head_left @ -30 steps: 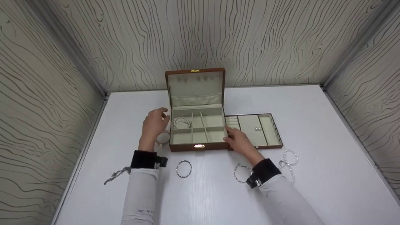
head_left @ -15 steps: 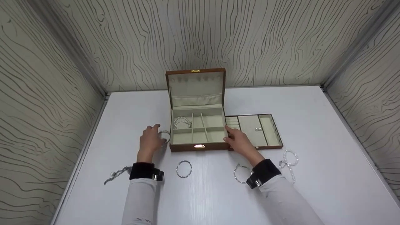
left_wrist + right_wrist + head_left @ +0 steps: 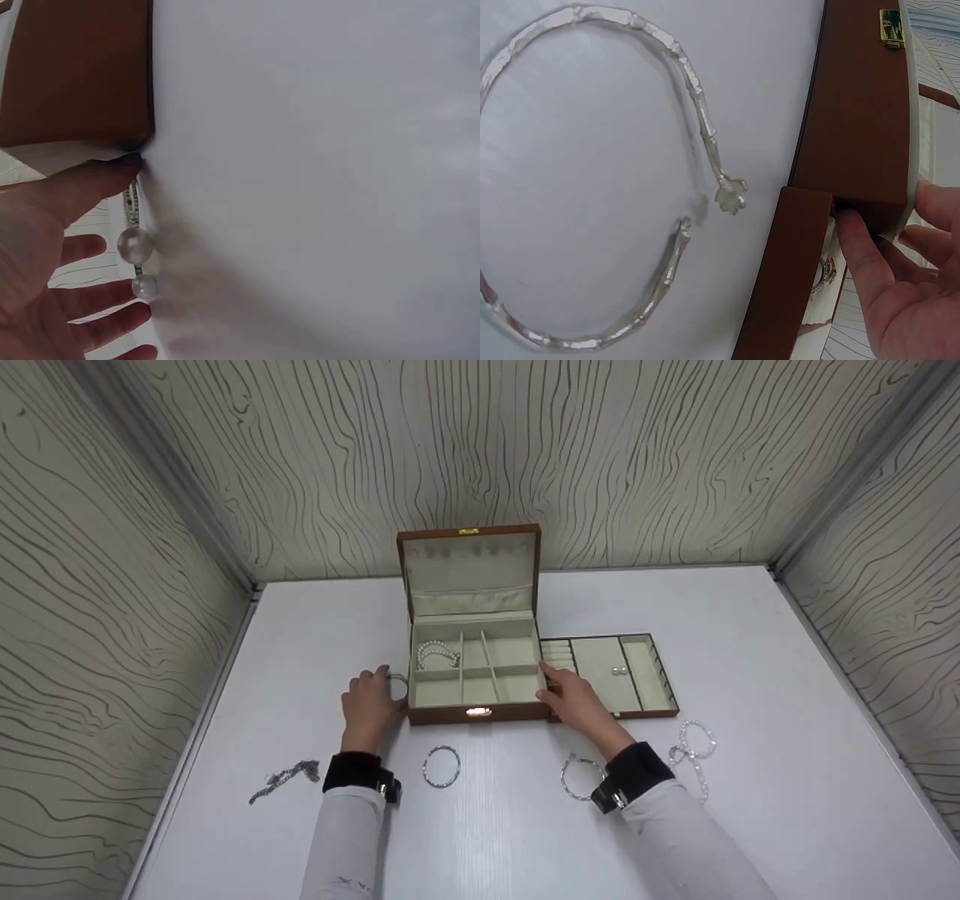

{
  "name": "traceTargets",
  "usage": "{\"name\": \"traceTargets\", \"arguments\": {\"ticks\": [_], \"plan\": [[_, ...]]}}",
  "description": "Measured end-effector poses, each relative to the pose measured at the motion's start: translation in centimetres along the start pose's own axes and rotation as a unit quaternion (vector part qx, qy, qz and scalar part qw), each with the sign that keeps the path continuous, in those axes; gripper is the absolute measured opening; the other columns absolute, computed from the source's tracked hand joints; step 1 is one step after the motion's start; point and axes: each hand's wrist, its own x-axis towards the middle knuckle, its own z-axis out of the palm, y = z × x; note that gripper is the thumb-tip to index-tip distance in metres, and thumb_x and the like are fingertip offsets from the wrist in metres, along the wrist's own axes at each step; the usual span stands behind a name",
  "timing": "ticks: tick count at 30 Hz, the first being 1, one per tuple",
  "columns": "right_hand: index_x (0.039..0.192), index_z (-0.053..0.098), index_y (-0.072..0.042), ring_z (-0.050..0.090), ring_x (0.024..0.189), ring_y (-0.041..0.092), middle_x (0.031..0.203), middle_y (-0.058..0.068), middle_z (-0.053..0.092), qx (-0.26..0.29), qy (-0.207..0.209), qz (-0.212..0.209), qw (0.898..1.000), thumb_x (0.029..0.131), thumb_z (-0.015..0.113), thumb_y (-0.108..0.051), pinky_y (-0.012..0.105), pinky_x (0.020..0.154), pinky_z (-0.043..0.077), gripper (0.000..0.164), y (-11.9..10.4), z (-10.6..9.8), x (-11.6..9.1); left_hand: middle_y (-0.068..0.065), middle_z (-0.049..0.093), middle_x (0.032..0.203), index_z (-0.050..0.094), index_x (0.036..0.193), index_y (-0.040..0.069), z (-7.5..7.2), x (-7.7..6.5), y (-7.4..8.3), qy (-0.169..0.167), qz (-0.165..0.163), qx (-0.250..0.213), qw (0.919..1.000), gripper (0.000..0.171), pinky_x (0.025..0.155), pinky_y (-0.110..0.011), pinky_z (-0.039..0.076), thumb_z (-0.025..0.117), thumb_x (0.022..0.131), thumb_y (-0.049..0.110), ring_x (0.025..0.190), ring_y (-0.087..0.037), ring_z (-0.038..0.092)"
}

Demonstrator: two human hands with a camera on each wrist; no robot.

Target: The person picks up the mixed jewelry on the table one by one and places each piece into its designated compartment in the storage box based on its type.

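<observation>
A brown jewelry box [image 3: 442, 715] stands with its lid raised, its drawer [image 3: 592, 690] pulled out to the right. My right hand [image 3: 576, 701] holds the box's right side near the front corner; in the right wrist view its thumb lies at that corner above the drawer. Left of the box, my left hand [image 3: 369, 701] is at a bangle [image 3: 399, 679], fingers spread. In the left wrist view the bangle's two pearls [image 3: 136, 246] show between the thumb and the other fingers, with the thumb tip right at the box corner. The hand covers part of the bangle.
A pearl bracelet [image 3: 437, 654] lies in the box's back left compartment. Two pearl studs [image 3: 619, 670] sit in the drawer. On the table lie a silver bangle [image 3: 442, 766], an open-ended bangle [image 3: 694, 86], a dark chain [image 3: 285, 780] and clear bead strands [image 3: 697, 739].
From beside the box's back left, my left hand has come nearer the front and down to the bangle, then slightly right. The right hand has stayed on the box.
</observation>
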Motion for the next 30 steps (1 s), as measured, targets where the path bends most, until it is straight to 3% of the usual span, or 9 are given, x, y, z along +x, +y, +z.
{"name": "traceTargets", "arguments": {"ticks": [12, 18, 24, 30], "plan": [[0.152, 0.032, -0.005, 0.057, 0.117, 0.033, 0.145, 0.024, 0.043, 0.007, -0.004, 0.006, 1.000, 0.099, 0.058, -0.016, 0.042, 0.089, 0.052, 0.060, 0.0, 0.1, -0.1, -0.028, 0.060, 0.115, 0.055, 0.132, -0.003, -0.3, -0.1, -0.2, 0.014, -0.011, -0.035, 0.9992, 0.062, 0.086, -0.056, 0.048, 0.076, 0.080, 0.024, 0.104, -0.044, 0.057], [0.152, 0.032, -0.004, 0.046, 0.129, 0.036, 0.147, 0.024, 0.040, -0.002, -0.002, -0.003, 1.000, 0.099, 0.059, -0.017, 0.047, 0.102, 0.042, 0.060, 0.1, -0.1, -0.1, -0.028, 0.061, 0.115, 0.055, 0.133, -0.003, -1.7, 0.5, -0.2, 0.030, -0.029, -0.042, 0.9983, 0.069, 0.082, -0.055, 0.051, 0.081, 0.076, 0.028, 0.102, -0.045, 0.060], [0.152, 0.031, -0.004, 0.045, 0.130, 0.037, 0.148, 0.024, 0.040, -0.002, -0.004, -0.003, 1.000, 0.100, 0.058, -0.016, 0.047, 0.101, 0.043, 0.060, 0.1, -0.2, -0.1, -0.028, 0.060, 0.117, 0.056, 0.132, -0.001, -4.0, 0.2, 1.6, 0.077, -0.017, -0.077, 0.9939, 0.065, 0.078, -0.053, 0.053, 0.080, 0.077, 0.025, 0.097, -0.044, 0.063], [0.152, 0.032, -0.005, 0.051, 0.124, 0.034, 0.146, 0.023, 0.042, 0.003, -0.005, 0.002, 1.000, 0.099, 0.058, -0.016, 0.042, 0.094, 0.049, 0.060, 0.0, -0.1, -0.1, -0.024, 0.055, 0.119, 0.055, 0.134, 0.003, -6.1, -0.6, 4.3, 0.095, 0.006, -0.111, 0.9893, 0.063, 0.067, -0.048, 0.054, 0.078, 0.080, 0.025, 0.079, -0.036, 0.063]]}}
